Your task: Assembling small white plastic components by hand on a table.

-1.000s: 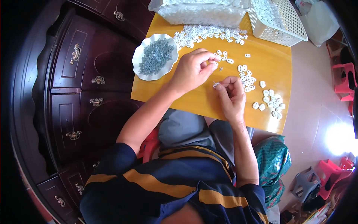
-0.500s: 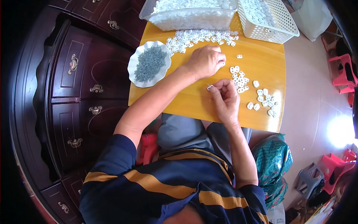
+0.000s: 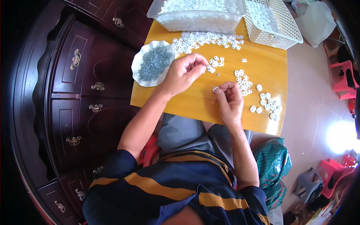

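My right hand [image 3: 230,103] pinches a small white plastic piece [image 3: 215,89] with two holes between thumb and forefinger, low over the table. My left hand [image 3: 183,74] hovers beside the scalloped white plate [image 3: 136,68], its fingers curled and the tips drawn together; whatever they hold, if anything, is too small to make out. The plate holds a heap of small grey screws [image 3: 153,63]. Between my hands, a tiny grey screw [image 3: 218,74] lies on the table near a small group of white pieces [image 3: 213,64].
A clear tub [image 3: 198,20] full of white pieces stands at the far side, with a pile of loose pieces [image 3: 204,39] before it. Beside it is a perforated white basket [image 3: 275,39]. More pieces [image 3: 243,82] lie right of my right hand on the yellow table [image 3: 180,103].
My left hand has drawn back leftward toward the plate, uncovering the small group of white pieces and the loose screw. My right hand keeps its pinch, nearly still.
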`<state>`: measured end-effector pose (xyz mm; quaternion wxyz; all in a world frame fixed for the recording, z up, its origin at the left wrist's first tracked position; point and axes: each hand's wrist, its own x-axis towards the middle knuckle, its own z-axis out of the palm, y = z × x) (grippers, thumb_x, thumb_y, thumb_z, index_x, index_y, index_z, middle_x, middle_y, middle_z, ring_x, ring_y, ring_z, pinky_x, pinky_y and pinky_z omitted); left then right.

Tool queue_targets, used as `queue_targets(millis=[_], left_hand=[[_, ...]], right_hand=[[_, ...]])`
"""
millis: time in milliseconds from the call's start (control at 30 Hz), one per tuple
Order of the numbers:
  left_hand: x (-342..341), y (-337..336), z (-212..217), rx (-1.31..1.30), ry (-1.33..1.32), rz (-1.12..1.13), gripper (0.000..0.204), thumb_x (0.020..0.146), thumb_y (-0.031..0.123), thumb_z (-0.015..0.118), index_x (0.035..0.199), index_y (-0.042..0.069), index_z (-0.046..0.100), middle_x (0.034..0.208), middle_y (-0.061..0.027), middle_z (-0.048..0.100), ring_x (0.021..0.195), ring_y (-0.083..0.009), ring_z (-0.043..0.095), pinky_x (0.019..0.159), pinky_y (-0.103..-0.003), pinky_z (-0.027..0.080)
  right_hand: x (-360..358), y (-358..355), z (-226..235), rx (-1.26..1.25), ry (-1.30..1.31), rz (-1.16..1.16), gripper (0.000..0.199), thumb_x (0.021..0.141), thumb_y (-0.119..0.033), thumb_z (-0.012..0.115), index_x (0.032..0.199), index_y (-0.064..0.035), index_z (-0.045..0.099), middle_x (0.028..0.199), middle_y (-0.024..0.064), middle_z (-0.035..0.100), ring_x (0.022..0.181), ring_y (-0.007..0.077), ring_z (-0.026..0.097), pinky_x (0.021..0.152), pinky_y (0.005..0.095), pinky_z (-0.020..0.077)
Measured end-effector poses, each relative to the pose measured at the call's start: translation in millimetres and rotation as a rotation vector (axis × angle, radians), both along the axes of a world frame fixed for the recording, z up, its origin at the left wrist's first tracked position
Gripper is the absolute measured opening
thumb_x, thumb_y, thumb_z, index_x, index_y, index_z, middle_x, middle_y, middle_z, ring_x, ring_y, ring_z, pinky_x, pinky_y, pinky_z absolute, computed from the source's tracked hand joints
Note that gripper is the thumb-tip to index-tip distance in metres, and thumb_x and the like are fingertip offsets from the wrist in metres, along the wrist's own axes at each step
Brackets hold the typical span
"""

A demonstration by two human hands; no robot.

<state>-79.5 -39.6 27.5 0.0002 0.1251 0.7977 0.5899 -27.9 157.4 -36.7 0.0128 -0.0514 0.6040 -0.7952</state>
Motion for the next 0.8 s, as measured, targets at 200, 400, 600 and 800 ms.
queue_targets(millis=[200, 400, 600, 800], left_hand=[[46.4, -9.5, -11.4, 0.246, -0.154, -0.006, 0.015, 0.098, 0.006, 0.068, 0.112, -0.001, 0.07, 0.094, 0.0017, 0.07, 0.08, -0.0033, 0.063, 0.075, -0.02, 0.053], [66.3, -8.1, -19.6, 0.094, -0.054, 0.061, 0.014, 0.1, 0.014, 0.07, 0.103, 0.0, 0.068, 0.079, 0.0022, 0.061, 0.07, -0.0033, 0.053, 0.064, -0.021, 0.046], [80.5, 1.9, -32.3, 0.099, -0.103, 0.04, 0.014, 0.102, 0.014, 0.066, 0.099, 0.001, 0.066, 0.075, 0.0022, 0.059, 0.067, -0.0041, 0.053, 0.061, -0.022, 0.047], [91.2, 17.1, -34.5, 0.222, -0.27, -0.008, 0.01, 0.102, 0.007, 0.064, 0.108, 0.0, 0.067, 0.089, 0.0008, 0.066, 0.077, -0.0041, 0.062, 0.07, -0.021, 0.054]], right_hand=[[6.6, 5.6, 12.3, 0.018, -0.003, -0.005, 0.011, 0.099, 0.003, 0.063, 0.104, -0.0012, 0.054, 0.089, 0.0011, 0.065, 0.079, 0.0044, 0.061, 0.072, 0.0205, 0.0508], [32.4, 20.4, 19.6, 0.127, -0.028, -0.017, 0.011, 0.098, 0.003, 0.064, 0.102, -0.0014, 0.055, 0.085, 0.0002, 0.064, 0.076, 0.0034, 0.058, 0.07, 0.019, 0.0473], [62.1, 27.1, 20.1, 0.239, -0.101, 0.0, 0.009, 0.098, 0.001, 0.065, 0.102, 0.0001, 0.056, 0.083, 0.0015, 0.066, 0.075, 0.005, 0.061, 0.07, 0.0214, 0.051], [65.5, 27.7, 20.5, 0.231, -0.114, 0.02, 0.009, 0.098, 0.001, 0.064, 0.102, 0.0006, 0.056, 0.083, 0.0027, 0.067, 0.078, 0.0059, 0.063, 0.072, 0.0224, 0.0523]])
